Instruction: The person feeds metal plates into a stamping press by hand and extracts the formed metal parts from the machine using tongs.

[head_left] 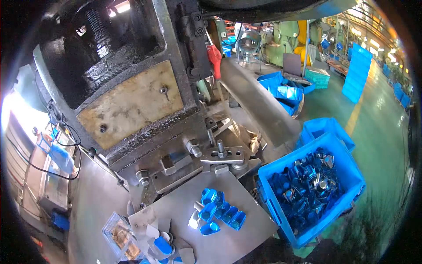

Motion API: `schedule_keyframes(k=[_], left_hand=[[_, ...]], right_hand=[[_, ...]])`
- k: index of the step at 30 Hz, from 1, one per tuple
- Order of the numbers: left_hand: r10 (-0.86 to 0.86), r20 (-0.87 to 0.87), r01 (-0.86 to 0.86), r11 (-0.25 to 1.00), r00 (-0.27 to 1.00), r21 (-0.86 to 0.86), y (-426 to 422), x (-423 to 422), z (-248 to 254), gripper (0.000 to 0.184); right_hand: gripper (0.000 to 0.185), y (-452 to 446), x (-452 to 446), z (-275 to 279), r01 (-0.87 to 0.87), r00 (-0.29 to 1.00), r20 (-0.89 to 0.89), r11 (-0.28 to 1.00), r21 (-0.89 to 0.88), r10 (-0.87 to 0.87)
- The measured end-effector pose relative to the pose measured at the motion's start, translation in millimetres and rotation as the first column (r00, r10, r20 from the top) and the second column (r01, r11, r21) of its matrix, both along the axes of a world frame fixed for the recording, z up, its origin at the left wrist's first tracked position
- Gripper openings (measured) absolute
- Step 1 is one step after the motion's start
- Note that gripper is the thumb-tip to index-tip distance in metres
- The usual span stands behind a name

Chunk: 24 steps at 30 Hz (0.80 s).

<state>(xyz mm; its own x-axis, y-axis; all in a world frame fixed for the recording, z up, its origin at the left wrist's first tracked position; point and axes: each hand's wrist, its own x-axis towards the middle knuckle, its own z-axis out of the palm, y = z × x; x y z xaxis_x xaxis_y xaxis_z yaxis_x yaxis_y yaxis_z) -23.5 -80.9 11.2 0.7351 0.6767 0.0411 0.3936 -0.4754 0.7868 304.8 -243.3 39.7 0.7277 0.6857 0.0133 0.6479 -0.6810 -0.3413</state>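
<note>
Neither of my hands shows in the head view. A cluster of shiny blue formed metal parts (215, 211) lies on the grey metal plate (239, 200) below the press. Beside them is a bare silvery piece (194, 219). Flat metal blanks (186, 255), some grey and some blue, are heaped at the plate's lower left. Above the plate stands the press (132, 105), dark and oily, with a bolted clamp (223, 154) at its base. To the right, a blue plastic crate (281, 220) holds many similar shiny parts.
A small wire-like basket (107, 229) with brownish contents sits at lower left. A metal chute (259, 101) slopes down behind the press. Further back are blue bins (281, 90), a green crate (317, 78) and a tall blue stack (358, 72). A black cable (48, 177) hangs at left.
</note>
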Motion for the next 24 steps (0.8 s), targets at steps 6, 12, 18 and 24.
schedule_keyframes(k=[6, 12, 18, 24], left_hand=[[0.027, 0.014, -0.028, 0.999, 1.0, 0.034, -14, -13, -1, 0.014], [0.079, 0.013, -0.08, 0.995, 0.997, 0.06, -53, -39, -19, 0.014], [0.122, -0.027, -0.12, 0.991, 0.992, 0.065, -87, -71, -14, 0.014], [0.189, -0.202, -0.179, 0.982, 0.961, 0.066, -138, -136, -10, 0.014]], right_hand=[[0.033, -6, -7, -3, -0.025, 1.0, 0.014, 0.999, 0.025, 0.025], [0.033, -14, -10, -15, -0.064, 0.998, 0.029, 0.996, 0.069, 0.063], [0.034, -27, -17, -16, -0.097, 0.995, -0.015, 0.991, 0.093, 0.099], [0.034, -77, -50, -27, -0.117, 0.987, -0.094, 0.984, 0.134, 0.13]])
